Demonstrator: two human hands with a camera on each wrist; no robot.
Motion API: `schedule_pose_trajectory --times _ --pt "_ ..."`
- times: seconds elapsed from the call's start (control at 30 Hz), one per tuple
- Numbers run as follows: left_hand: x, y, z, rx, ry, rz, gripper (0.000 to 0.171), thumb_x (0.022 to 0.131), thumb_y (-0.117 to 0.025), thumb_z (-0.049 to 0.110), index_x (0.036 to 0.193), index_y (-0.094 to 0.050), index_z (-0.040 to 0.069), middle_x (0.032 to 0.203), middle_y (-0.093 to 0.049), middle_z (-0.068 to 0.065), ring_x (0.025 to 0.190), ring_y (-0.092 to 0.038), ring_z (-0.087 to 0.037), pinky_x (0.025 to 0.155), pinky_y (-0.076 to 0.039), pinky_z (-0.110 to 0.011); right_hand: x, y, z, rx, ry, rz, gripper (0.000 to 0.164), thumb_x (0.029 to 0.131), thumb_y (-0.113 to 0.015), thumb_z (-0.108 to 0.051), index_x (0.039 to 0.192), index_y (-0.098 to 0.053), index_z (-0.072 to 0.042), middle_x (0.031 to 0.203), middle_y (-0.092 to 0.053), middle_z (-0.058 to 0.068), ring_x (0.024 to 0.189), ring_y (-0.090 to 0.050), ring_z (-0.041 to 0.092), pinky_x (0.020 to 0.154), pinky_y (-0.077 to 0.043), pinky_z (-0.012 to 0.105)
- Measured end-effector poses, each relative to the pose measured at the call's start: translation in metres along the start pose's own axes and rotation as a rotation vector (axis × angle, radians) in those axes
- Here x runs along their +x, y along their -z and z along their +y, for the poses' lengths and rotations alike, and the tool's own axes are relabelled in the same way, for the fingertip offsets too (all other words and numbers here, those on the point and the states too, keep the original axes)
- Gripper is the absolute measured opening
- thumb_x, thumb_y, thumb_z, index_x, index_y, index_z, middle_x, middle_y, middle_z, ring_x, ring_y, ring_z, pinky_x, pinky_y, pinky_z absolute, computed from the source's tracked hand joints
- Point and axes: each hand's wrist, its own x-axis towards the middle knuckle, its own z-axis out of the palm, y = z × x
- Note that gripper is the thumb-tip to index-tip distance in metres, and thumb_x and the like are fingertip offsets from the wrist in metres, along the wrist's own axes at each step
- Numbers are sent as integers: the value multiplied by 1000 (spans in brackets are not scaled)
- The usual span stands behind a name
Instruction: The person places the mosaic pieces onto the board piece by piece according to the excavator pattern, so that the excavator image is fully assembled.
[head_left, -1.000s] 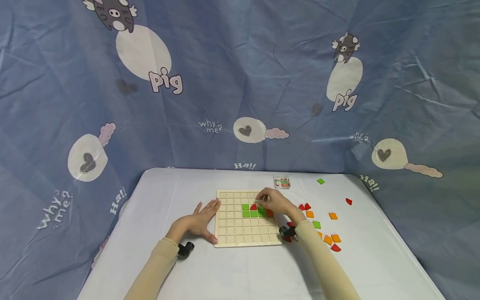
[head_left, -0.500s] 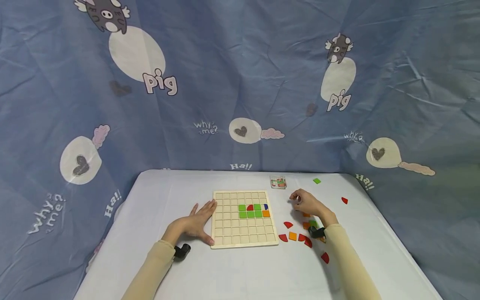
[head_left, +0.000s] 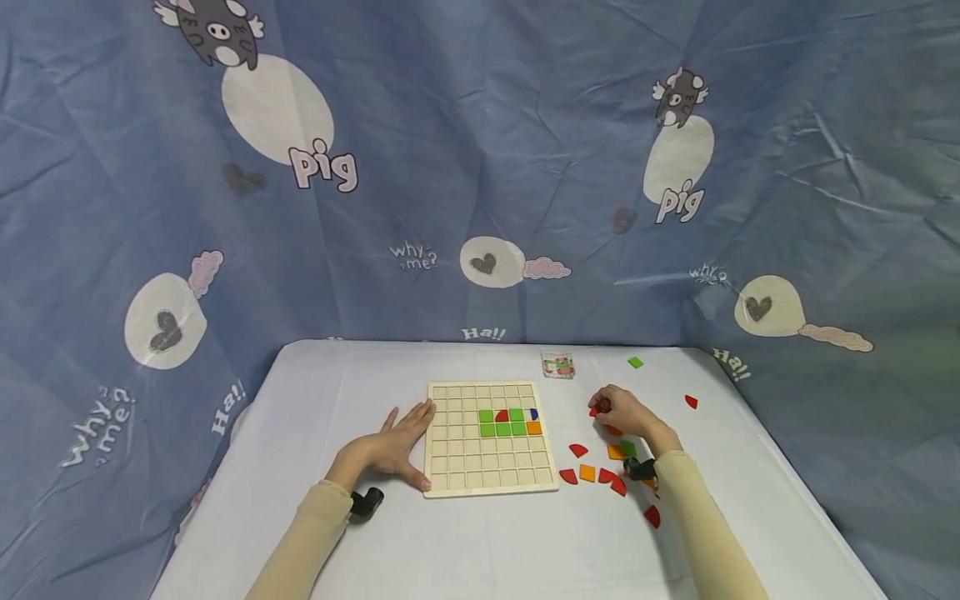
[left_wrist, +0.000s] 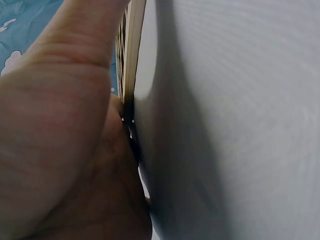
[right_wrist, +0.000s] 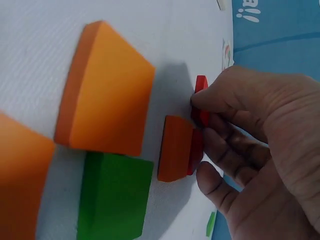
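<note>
In the head view, a pale wooden grid board (head_left: 454, 457) lies on the white table. Green square tiles (head_left: 502, 429), one red quarter-circle tile, one orange square tile (head_left: 534, 427) and a small blue tile (head_left: 534, 413) sit in its cells. My left hand (head_left: 386, 450) rests at the board's left edge, fingers spread, thumb touching the lower corner. Right of the board, my right hand (head_left: 626, 412) pinches a red quarter-circle tile (right_wrist: 201, 84) between thumb and finger. Beside it in the right wrist view are an orange tile (right_wrist: 174, 150) and another red tile (right_wrist: 196, 150).
Loose red, orange and green tiles lie around my right wrist, including an orange square (head_left: 587, 473) and a red quarter-circle (head_left: 652, 517). A small picture card or packet (head_left: 558, 365) lies behind the board. Farther right are a green tile (head_left: 636, 362) and a red one (head_left: 691, 402).
My right hand has left the board's upper right and moved right to the loose tiles, where it has taken hold of a red one. My left hand stays at the board's edge.
</note>
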Motion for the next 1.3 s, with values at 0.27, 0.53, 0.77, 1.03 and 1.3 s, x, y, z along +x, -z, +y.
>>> schedule_pose_trajectory --times 0.27,0.53,0.77,1.03,1.3 --pt "2 0 -3 19 16 -7 142 57 -80 67 155 2 5 163 8 -11 151 7 -29 119 10 -57 -3 1 2 11 -35 23 18 82 -73 -12 97 -64 -6 88 -60 6 78 -53 18 67 -48 24" --pt "1 -1 -3 7 14 -12 143 56 -80 67 155 1 4 163 8 -12 151 7 -29 118 11 -58 -6 -11 -12 31 51 75 17 81 -74 -15 93 -66 -7 84 -63 3 73 -55 14 62 -49 24" --pt "3 -2 -4 16 21 -11 142 56 -81 67 155 1 5 163 8 -11 151 7 -28 119 11 -56 -6 -34 -58 25 217 62 13 80 -75 -13 91 -66 -13 86 -61 -3 76 -54 11 66 -49 24" --pt "5 -2 -4 30 21 -25 142 57 -79 69 155 3 7 163 9 -10 151 8 -27 119 12 -56 -8 -70 -112 -28 481 -25 15 85 -74 -18 98 -70 -12 91 -62 -3 77 -54 6 66 -50 20" --pt "3 0 -2 14 16 -11 141 56 -80 67 155 0 6 163 6 -10 151 6 -28 119 10 -57 -6 -96 -141 -96 570 -87 16 87 -73 -24 101 -72 -18 96 -63 -9 85 -57 2 75 -51 17"
